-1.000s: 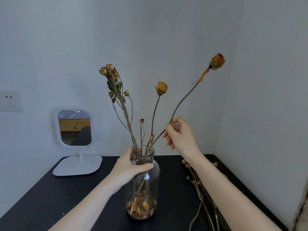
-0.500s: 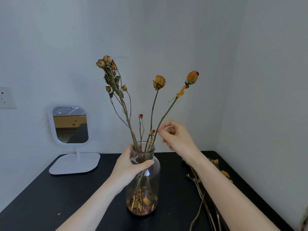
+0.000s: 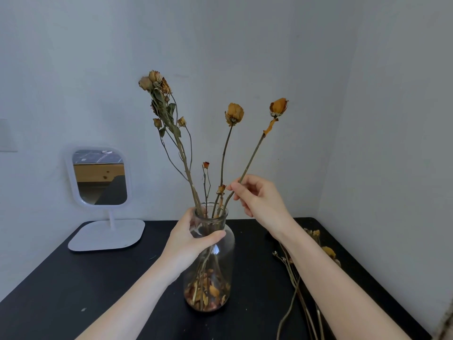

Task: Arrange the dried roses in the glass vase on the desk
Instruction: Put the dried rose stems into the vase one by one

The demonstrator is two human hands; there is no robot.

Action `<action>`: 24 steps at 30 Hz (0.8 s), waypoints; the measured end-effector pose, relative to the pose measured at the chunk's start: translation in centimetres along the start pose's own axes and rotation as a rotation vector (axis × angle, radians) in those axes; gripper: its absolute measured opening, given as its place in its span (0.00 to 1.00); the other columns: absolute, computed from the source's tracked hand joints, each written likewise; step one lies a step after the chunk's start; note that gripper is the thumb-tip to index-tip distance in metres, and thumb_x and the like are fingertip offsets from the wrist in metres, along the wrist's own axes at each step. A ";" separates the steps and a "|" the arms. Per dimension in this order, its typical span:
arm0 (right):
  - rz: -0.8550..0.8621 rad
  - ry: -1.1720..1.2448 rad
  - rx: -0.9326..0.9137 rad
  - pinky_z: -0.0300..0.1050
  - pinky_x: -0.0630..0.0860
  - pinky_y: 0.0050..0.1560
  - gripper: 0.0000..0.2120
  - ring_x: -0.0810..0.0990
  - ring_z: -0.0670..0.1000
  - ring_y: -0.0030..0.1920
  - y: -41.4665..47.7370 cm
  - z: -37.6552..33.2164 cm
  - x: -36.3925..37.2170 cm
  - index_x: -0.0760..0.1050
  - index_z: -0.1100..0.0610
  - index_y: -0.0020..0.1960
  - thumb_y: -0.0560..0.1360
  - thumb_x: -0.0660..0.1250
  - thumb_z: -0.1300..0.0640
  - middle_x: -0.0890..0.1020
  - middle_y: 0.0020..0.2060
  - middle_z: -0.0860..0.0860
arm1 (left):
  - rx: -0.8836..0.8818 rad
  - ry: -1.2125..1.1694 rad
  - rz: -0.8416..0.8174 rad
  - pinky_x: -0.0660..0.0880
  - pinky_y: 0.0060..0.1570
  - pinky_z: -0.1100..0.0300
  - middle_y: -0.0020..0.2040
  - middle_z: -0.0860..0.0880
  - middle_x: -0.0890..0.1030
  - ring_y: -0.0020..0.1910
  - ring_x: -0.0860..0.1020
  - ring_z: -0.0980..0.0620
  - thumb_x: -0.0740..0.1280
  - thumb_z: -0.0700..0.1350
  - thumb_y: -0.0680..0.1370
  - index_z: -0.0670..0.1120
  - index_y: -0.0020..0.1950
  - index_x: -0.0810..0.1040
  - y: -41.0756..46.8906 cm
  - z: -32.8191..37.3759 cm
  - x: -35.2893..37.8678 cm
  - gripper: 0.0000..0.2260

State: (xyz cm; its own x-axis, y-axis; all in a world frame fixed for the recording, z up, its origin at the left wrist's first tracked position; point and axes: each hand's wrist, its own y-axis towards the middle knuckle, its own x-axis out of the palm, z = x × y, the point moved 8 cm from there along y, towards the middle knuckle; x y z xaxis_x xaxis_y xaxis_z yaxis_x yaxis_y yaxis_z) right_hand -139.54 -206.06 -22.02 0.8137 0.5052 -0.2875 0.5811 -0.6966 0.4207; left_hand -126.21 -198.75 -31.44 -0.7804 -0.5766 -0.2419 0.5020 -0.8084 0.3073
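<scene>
A clear glass vase (image 3: 220,271) stands on the black desk (image 3: 73,290), with dried petals at its bottom. My left hand (image 3: 191,239) grips its neck. Several dried roses stand in it: a tall leafy cluster (image 3: 157,87) leaning left, a single orange bloom (image 3: 234,113) in the middle, and small buds lower down. My right hand (image 3: 259,200) pinches the stem of an orange dried rose (image 3: 279,107) just above the vase mouth; the stem's lower end is inside the vase and the bloom leans up to the right.
More dried roses (image 3: 301,278) lie on the desk at the right, partly under my right forearm. A white stand mirror (image 3: 100,177) sits at the back left. Walls close the desk in behind and on the right.
My right hand has swung the held rose from a strong rightward lean to more upright and lowered it deeper into the vase. My left hand stays on the vase neck.
</scene>
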 end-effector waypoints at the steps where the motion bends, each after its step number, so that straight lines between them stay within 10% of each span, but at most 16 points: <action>1: -0.005 -0.005 0.006 0.30 0.65 0.25 0.07 0.69 0.42 0.27 0.0 0.0 -0.1 0.78 0.59 0.49 0.77 0.62 0.58 0.76 0.31 0.46 | 0.002 -0.002 0.002 0.68 0.42 0.72 0.51 0.63 0.79 0.52 0.75 0.65 0.77 0.56 0.63 0.63 0.51 0.72 0.0 0.0 0.0 0.21; 8: -0.081 0.011 -0.023 0.32 0.64 0.22 0.04 0.68 0.40 0.24 -0.6 -0.5 -1.1 0.79 0.54 0.49 0.75 0.67 0.59 0.74 0.33 0.51 | 0.023 0.018 0.173 0.64 0.59 0.62 0.60 0.61 0.70 0.60 0.68 0.61 0.74 0.58 0.58 0.58 0.65 0.64 -2.6 1.6 -2.1 0.38; 11: -0.041 -0.024 0.034 0.33 0.66 0.22 0.06 0.69 0.40 0.24 -1.1 1.9 -3.5 0.78 0.52 0.50 0.75 0.67 0.60 0.76 0.33 0.50 | 0.194 0.086 0.333 0.69 0.50 0.66 0.49 0.61 0.74 0.49 0.73 0.62 0.69 0.60 0.63 0.61 0.56 0.66 -7.3 2.8 -2.8 0.23; 17: 0.121 -0.330 0.381 0.32 0.67 0.25 0.07 0.74 0.43 0.29 -4.2 11.5 -10.9 0.76 0.56 0.53 0.76 0.65 0.58 0.78 0.36 0.49 | 0.332 0.381 -0.220 0.66 0.35 0.73 0.33 0.54 0.73 0.35 0.71 0.59 0.69 0.48 0.73 0.57 0.39 0.74 -10.8 2.1 8.0 0.06; 24: -0.167 -0.758 0.617 0.37 0.72 0.41 0.06 0.77 0.43 0.38 -8.9 18.4 -11.8 0.78 0.53 0.44 0.74 0.68 0.51 0.79 0.35 0.46 | 0.042 0.559 -0.313 0.75 0.41 0.60 0.36 0.56 0.75 0.40 0.76 0.57 0.64 0.54 0.77 0.54 0.43 0.77 -5.6 -1.4 16.6 0.07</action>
State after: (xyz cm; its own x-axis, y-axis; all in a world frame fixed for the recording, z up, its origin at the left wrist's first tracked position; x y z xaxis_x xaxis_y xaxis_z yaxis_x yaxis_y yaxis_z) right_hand -154.09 -215.17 -38.26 0.3881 0.3117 -0.8673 0.4190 -0.8979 -0.1352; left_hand -141.44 -203.91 -38.45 -0.5701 -0.2980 -0.7656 0.2583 -0.9496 0.1774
